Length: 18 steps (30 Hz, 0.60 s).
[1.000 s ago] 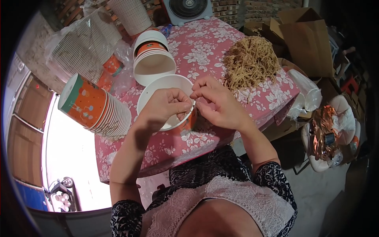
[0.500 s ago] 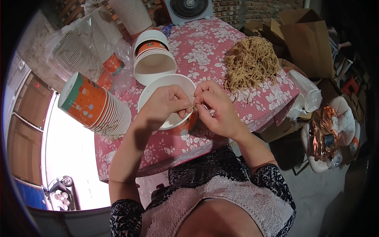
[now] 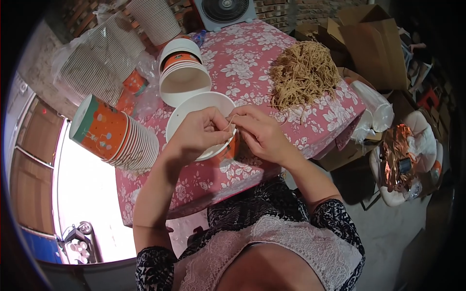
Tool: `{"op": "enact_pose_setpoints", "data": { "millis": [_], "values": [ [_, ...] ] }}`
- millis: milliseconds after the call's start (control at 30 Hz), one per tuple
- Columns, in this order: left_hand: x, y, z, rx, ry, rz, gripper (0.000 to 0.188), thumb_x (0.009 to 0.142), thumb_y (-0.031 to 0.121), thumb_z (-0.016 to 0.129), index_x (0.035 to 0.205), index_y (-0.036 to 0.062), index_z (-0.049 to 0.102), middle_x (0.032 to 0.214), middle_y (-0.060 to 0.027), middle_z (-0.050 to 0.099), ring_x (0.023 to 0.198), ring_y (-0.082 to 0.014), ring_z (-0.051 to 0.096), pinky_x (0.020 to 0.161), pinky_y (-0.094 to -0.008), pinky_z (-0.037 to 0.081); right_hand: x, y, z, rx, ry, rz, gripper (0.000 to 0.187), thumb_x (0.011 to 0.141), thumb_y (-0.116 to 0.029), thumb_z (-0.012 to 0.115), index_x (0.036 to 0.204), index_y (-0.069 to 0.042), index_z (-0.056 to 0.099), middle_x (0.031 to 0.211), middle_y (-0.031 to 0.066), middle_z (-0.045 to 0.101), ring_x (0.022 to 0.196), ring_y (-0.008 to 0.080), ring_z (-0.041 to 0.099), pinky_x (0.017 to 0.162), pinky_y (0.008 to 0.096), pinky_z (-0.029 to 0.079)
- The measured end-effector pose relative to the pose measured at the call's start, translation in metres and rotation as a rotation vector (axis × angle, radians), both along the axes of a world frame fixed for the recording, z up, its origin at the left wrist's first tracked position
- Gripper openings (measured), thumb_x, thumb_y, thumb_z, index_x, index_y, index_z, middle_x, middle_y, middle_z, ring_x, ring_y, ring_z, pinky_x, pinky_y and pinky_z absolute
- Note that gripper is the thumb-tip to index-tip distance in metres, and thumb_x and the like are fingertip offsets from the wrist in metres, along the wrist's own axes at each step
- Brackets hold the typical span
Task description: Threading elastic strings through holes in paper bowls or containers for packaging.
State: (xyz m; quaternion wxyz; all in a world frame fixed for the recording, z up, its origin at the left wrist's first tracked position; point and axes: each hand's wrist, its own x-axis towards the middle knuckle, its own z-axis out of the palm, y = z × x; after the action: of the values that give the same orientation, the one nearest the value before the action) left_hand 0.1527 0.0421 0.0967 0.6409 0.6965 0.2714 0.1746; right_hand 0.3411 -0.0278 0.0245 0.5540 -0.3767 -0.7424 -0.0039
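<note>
In front of me an orange paper bucket, white inside (image 3: 180, 112), stands near the table's front edge with its mouth tipped up toward me. Over its right rim my left hand (image 3: 200, 130) pinches a thin tan cord (image 3: 230, 123) between thumb and fingers. My right hand (image 3: 259, 133) closes on the same cord from the other side, its fingertips by the rim. The exact spot where cord meets bucket is hidden by my fingers. A tangled heap of tan cords (image 3: 305, 75) lies at the table's far right.
Nested orange-and-green buckets (image 3: 114, 133) lean at the left table edge. More buckets (image 3: 185, 82) lie behind the one in front of me. Plastic-wrapped stacks (image 3: 92, 60) and a box fan (image 3: 225, 10) stand farther back. Cardboard boxes (image 3: 371, 51) and a cushioned chair (image 3: 417, 128) are at right.
My fingers have shifted at the rim, and a small curve of cord now shows between the two hands. The whole view has moved slightly; the buckets and cord heap stay put.
</note>
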Motion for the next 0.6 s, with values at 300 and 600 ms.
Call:
{"op": "enact_pose_setpoints", "data": {
  "millis": [300, 600],
  "values": [
    [0.015, -0.034, -0.011, 1.146, -0.021, 0.237, 0.009, 0.083, 0.000, 0.063, 0.090, -0.0010, 0.056, 0.081, -0.0158, 0.059, 0.070, -0.0284, 0.062, 0.064, -0.0353, 0.050, -0.012, -0.002, -0.001, -0.115, 0.197, 0.059, 0.035, 0.088, 0.001, 0.059, 0.123, 0.000, 0.060, 0.100, 0.0155, 0.060, 0.090, 0.0270, 0.062, 0.078, 0.0317, 0.050],
    [0.008, -0.037, -0.023, 1.283, 0.103, 0.315, 0.007, 0.084, 0.000, 0.065, 0.085, 0.0009, 0.059, 0.076, -0.0132, 0.061, 0.063, -0.0275, 0.063, 0.056, -0.0344, 0.049, -0.004, -0.003, 0.008, -0.213, 0.145, 0.176, 0.027, 0.093, -0.003, 0.054, 0.119, 0.001, 0.060, 0.101, 0.0138, 0.059, 0.093, 0.0269, 0.060, 0.082, 0.0325, 0.048]
  ]
}}
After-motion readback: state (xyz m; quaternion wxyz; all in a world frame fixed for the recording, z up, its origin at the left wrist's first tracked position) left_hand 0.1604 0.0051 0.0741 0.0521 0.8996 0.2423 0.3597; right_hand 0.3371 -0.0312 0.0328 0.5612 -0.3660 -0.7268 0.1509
